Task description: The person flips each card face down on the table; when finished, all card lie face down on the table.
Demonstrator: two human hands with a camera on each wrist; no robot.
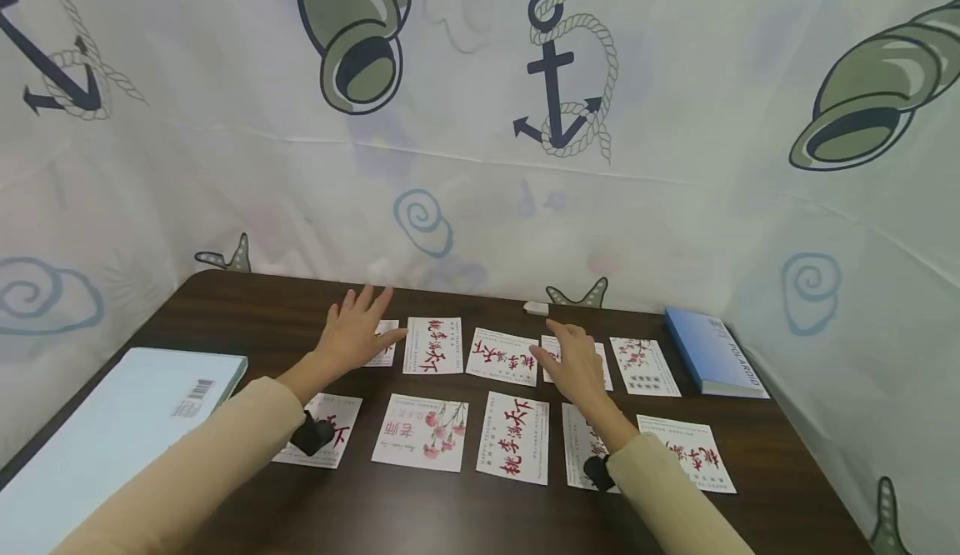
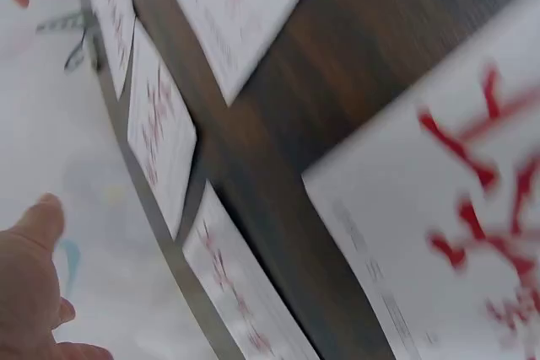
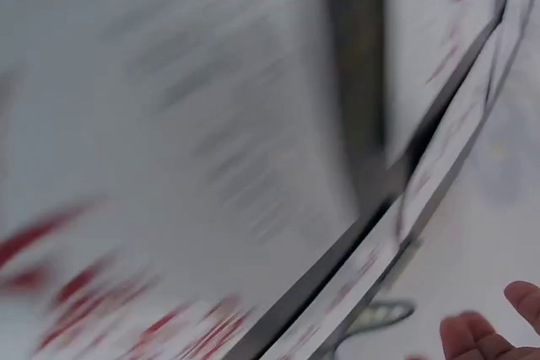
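Note:
Two rows of white cards with red lettering or pink flowers lie on a dark wooden table. My left hand [image 1: 351, 332], fingers spread, is over the far-left card [image 1: 386, 347] and holds nothing. Beside it in the far row is a red-lettered card [image 1: 433, 345]. My right hand [image 1: 576, 362] reaches over another far-row card [image 1: 551, 345], its fingers extended and nothing in them. A flower card [image 1: 422, 433] and a lettered card [image 1: 514, 438] lie in the near row between my forearms. Both wrist views show the cards blurred, with fingers at the edge.
A large pale-blue book or box [image 1: 127, 430] lies at the table's left. A blue book [image 1: 712, 353] is at the back right. Near the back edge sits a small white block [image 1: 536, 308]. A patterned white curtain [image 1: 480, 163] hangs behind the table [image 1: 300, 522].

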